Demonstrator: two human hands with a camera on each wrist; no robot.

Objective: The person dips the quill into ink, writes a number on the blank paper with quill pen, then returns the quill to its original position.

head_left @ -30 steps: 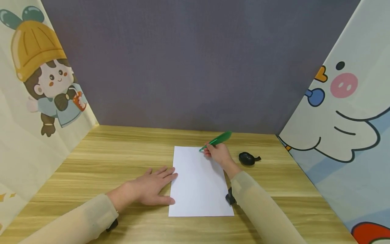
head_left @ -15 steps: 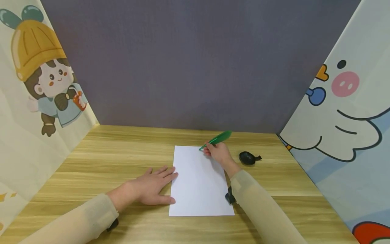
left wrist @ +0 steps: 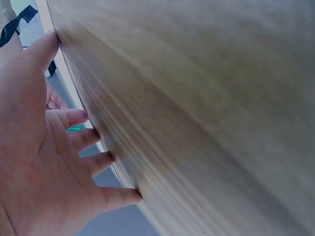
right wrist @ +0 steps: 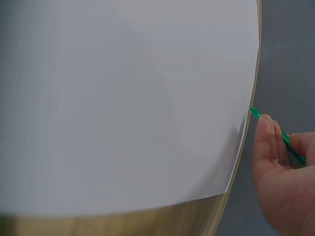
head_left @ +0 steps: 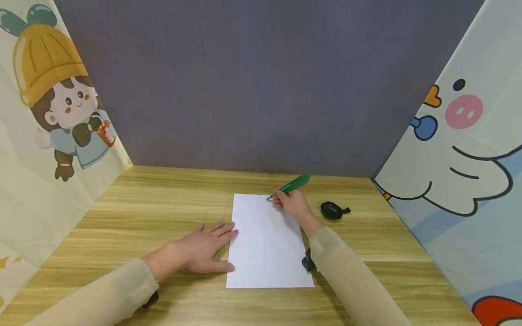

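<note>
A white sheet of paper lies upright on the wooden table. My left hand rests flat beside it, fingers spread, with fingertips and thumb tip at its left edge. Near the top edge, my right hand pinches a green feather-shaped pen between thumb and fingers. The pen's tip points down-left at the paper's top, and its feathery end rises to the upper right. In the right wrist view, the green tip shows at the far edge of the sheet. No marks show on the paper.
A small black rounded object with a short tail lies right of my right hand. A dark grey panel stands behind the table, with cartoon-printed panels on both sides. Black wrist gear shows under my right sleeve.
Both hands, the pen and the paper hold nearly the same places. The whole head view shifts very slightly.
</note>
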